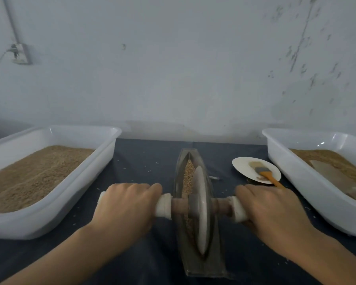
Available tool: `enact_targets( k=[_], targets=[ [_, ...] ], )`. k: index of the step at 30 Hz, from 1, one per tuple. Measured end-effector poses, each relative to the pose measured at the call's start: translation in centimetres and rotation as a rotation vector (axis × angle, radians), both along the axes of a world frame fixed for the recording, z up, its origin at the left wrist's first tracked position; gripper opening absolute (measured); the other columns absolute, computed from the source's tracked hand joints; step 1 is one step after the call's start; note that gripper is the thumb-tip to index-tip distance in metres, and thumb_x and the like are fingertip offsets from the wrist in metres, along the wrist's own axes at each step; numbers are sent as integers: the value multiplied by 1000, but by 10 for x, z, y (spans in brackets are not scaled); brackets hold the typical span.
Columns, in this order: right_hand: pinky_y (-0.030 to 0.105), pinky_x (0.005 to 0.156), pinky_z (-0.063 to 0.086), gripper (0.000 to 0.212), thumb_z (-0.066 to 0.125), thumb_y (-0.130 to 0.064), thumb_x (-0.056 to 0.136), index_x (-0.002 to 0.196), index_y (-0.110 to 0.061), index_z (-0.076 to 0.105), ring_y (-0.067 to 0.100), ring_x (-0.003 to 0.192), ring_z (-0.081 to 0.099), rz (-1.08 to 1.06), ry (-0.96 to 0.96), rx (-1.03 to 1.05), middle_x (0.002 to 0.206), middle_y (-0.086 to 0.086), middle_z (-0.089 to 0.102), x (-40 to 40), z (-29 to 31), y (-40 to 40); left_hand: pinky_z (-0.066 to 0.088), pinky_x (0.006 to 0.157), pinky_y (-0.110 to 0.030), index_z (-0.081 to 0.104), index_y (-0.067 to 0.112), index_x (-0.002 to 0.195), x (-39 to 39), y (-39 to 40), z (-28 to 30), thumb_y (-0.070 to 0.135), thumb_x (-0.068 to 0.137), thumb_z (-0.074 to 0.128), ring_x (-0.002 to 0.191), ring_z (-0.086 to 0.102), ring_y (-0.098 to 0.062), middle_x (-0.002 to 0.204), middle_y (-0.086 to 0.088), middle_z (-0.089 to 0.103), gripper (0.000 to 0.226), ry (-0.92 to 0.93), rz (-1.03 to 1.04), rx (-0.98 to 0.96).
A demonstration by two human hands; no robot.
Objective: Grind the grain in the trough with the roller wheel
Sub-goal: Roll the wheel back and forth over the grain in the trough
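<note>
With hands (125,204) outboard, wheel (200,208) ctr, in trough (195,266).

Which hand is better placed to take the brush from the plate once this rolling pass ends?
Right, probably. The right hand grips its handle end just below the plate, with the brush handle pointing toward it. The left hand grips the far end, across the roller wheel and trough.

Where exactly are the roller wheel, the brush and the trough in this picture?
roller wheel (200,204): head view, on the pale disc's flat face.
brush (270,177): head view, on its orange handle, over the small plate.
trough (203,268): head view, on its near end wall.
</note>
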State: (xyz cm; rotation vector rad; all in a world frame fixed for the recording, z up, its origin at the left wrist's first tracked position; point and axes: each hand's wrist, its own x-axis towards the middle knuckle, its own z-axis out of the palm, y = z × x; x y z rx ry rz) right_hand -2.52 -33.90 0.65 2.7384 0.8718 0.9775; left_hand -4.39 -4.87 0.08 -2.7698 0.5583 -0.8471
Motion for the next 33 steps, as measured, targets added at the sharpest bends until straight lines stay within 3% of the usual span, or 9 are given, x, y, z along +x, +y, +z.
enact_targets(
  k=[3, 5, 8, 13, 18, 24, 27, 30, 33],
  targets=[
    [18, 39, 20, 58, 91, -34, 29, 71, -25, 53, 12, 45, 52, -48, 128, -40, 58, -6, 55, 5, 0, 3, 4, 46, -23, 28, 32, 71, 6, 2, -3, 36, 50, 82, 42, 33, -14, 52, 11, 37, 59, 79, 87, 25],
    [25, 49, 36, 44, 83, -39, 58, 86, -29, 51, 11, 62, 56, -134, 176, -119, 77, -6, 63, 27, -6, 12, 18, 48, -28, 32, 32, 76, 34, 1, -13, 43, 75, 66, 54, 45, -15, 64, 11, 46, 36, 74, 177, 26],
    [28, 56, 28, 28, 67, -36, 81, 94, -28, 44, 13, 70, 52, -240, 163, -85, 93, -5, 64, 80, -7, 26, 29, 57, -30, 36, 29, 79, 88, -3, -13, 41, 84, 54, 72, 61, -22, 81, 6, 61, 22, 97, 237, -40],
    [32, 60, 33, 25, 66, -32, 81, 99, -22, 51, 26, 80, 64, -274, 86, -105, 93, 1, 68, 127, 6, 42, 33, 57, -31, 41, 30, 76, 138, 0, -9, 37, 85, 53, 62, 47, -20, 78, 5, 59, 17, 179, 259, -159],
    [31, 56, 32, 31, 70, -30, 77, 97, -25, 47, 19, 78, 63, -199, 123, -175, 92, -3, 64, 70, 1, 27, 34, 57, -30, 40, 29, 78, 79, 2, -15, 42, 85, 52, 64, 53, -19, 71, 7, 53, 18, 203, 226, -91],
    [24, 37, 29, 59, 92, -31, 24, 68, -23, 53, 13, 42, 50, -47, 78, -61, 55, -7, 53, 7, -5, 3, 12, 46, -26, 23, 36, 72, 3, 4, -4, 50, 79, 57, 47, 24, -7, 59, 12, 31, 38, 144, 219, 71],
    [23, 39, 29, 55, 91, -33, 33, 72, -26, 53, 11, 45, 53, -101, 135, -99, 58, -7, 57, 23, -10, 7, 17, 47, -27, 30, 36, 75, 19, 2, -3, 53, 82, 57, 50, 30, -6, 60, 11, 34, 33, 166, 238, 35],
    [22, 47, 15, 38, 81, -35, 64, 85, -27, 50, 13, 60, 57, -195, 75, -152, 76, -4, 65, 68, -11, 20, 28, 55, -30, 38, 31, 77, 66, -2, -7, 44, 85, 54, 60, 47, -16, 64, 10, 38, 22, 205, 273, -39],
    [29, 54, 28, 30, 71, -37, 77, 93, -25, 49, 21, 73, 63, -238, 66, -122, 87, -2, 67, 117, -6, 33, 31, 56, -29, 47, 30, 78, 112, -1, -5, 39, 83, 54, 60, 45, -18, 71, 9, 50, 12, 199, 274, -95]
  ],
)
